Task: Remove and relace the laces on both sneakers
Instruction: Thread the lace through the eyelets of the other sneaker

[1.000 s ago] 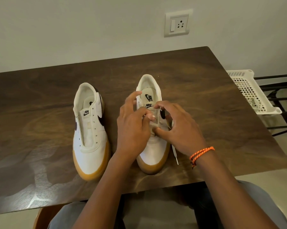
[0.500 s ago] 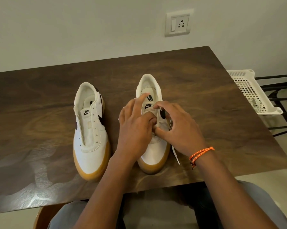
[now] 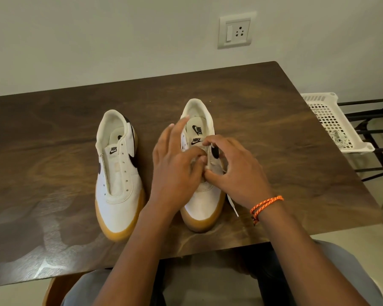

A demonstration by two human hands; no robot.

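Two white sneakers with gum soles stand side by side on the dark wooden table, toes toward me. The left sneaker has bare eyelets and no lace. Both hands are over the middle of the right sneaker. My left hand rests on its left eyelet side, thumb and fingers pinched at the tongue, index finger raised. My right hand pinches the white lace at the eyelets; the lace's loose end trails onto the table beside the toe. The eyelets under my fingers are hidden.
A white perforated plastic basket sits on a black metal rack beyond the table's right edge. A wall socket is on the wall behind. My knees show under the table's near edge.
My left hand's index finger has lifted and stretched up toward the sneaker's collar. Both hands stay pinched at the same eyelets; the shoes have not moved.
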